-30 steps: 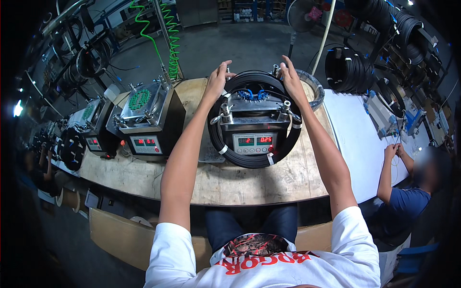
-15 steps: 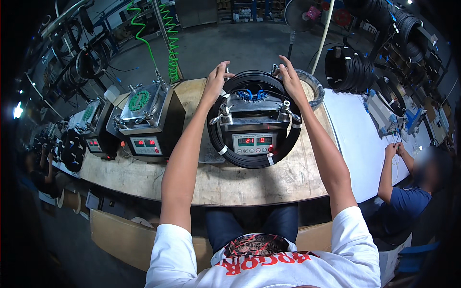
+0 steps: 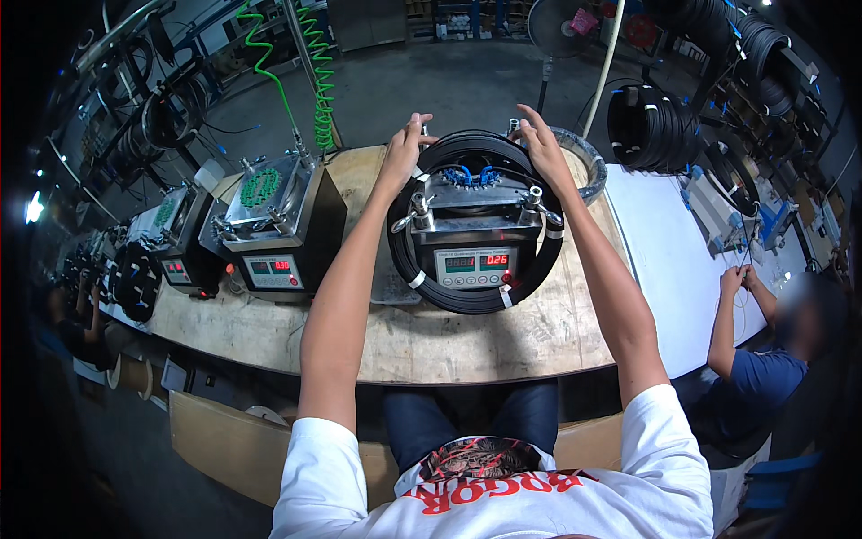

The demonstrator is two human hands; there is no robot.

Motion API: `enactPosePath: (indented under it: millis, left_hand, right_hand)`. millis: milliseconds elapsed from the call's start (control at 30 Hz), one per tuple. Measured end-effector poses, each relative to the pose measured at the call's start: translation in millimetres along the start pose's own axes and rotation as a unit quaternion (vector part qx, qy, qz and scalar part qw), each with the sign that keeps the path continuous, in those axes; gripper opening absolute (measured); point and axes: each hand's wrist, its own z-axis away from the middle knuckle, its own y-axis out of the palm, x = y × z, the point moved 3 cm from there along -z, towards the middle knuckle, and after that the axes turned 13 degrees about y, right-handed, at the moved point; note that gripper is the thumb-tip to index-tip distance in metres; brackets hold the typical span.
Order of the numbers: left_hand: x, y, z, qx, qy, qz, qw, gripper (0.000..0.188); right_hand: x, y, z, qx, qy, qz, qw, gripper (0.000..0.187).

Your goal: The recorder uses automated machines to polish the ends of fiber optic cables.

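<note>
A black polishing machine (image 3: 462, 235) with a steel top plate stands in front of me, its red digital display lit. Blue connectors (image 3: 471, 178) sit in a ring on the plate. A coil of black cable (image 3: 422, 283), bound with white tape, hangs around the machine's front and top. My left hand (image 3: 406, 154) is beside the coil's upper left, thumb and fingers apart near a rear corner post. On the other side my right hand (image 3: 544, 151) is likewise open, its fingers spread about the right rear post (image 3: 514, 127). Front clamp knobs (image 3: 536, 195) stand untouched by either hand.
Two similar machines stand left, the nearer with a green connector ring (image 3: 260, 187). Green coiled air hoses (image 3: 324, 90) hang behind it. At right, a co-worker (image 3: 763, 359) handles thin cable by a white table (image 3: 669, 269). Cable coils (image 3: 648, 126) hang beyond; a fan (image 3: 558, 29) stands behind.
The digits on the front machine's display and on the left neighbour's have changed. Both my hands stay almost where they were, as does the coil.
</note>
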Motion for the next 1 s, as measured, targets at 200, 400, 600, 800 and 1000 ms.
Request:
enactPosePath:
  millis: [200, 400, 600, 800, 1000]
  left_hand:
    - [1.0, 1.0, 0.7, -0.025, 0.058, 0.012, 0.998, 0.054]
    - [-6.8, 1.7, 0.7, -0.006, 0.023, -0.004, 1.000, 0.058]
    - [-10.7, 5.9, -1.6, -0.006, -0.005, 0.011, 1.000, 0.068]
    - [-5.1, -2.4, -1.2, 0.033, -0.017, -0.032, 0.999, 0.078]
    - [-10.1, 2.2, 1.5, 0.001, 0.000, 0.007, 1.000, 0.074]
  right_hand:
    - [6.4, 4.1, 3.6, 0.005, 0.016, -0.010, 1.000, 0.046]
    - [3.6, 2.9, 3.3, 0.000, 0.034, -0.047, 0.998, 0.040]
    - [1.2, 0.9, 0.7, -0.011, -0.005, -0.042, 0.999, 0.039]
    - [7.1, 3.4, 1.7, -0.011, -0.006, -0.033, 0.999, 0.039]
    - [5.8, 3.3, 1.3, 0.011, 0.022, -0.024, 0.999, 0.042]
